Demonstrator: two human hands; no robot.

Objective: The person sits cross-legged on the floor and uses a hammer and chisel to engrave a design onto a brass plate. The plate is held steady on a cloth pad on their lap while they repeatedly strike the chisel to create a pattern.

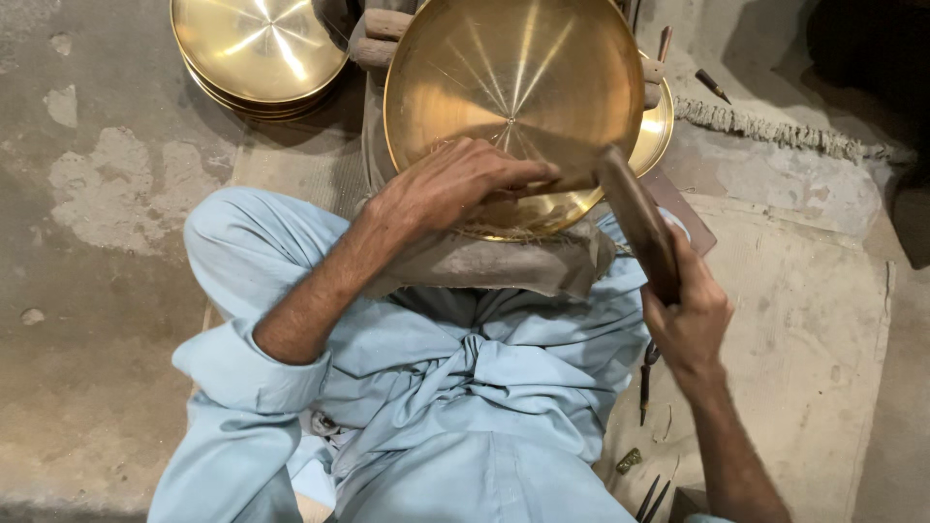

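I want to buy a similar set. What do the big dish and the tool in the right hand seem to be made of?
The big dish looks like polished brass: golden, with bright radial glints. The tool held by the right hand looks like dark, smooth wood, though it is blurred. The left hand rests on the dish.

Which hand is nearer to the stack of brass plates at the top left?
Left. The left hand rests on the big brass plate, beside the stack of brass plates. The right hand holds a wooden tool, farther away.

My plate (513, 87) is shiny gold with fine lines radiating from its centre; the stack (260, 53) left of it matches, and my clothes (465, 387) below it are pale blue.
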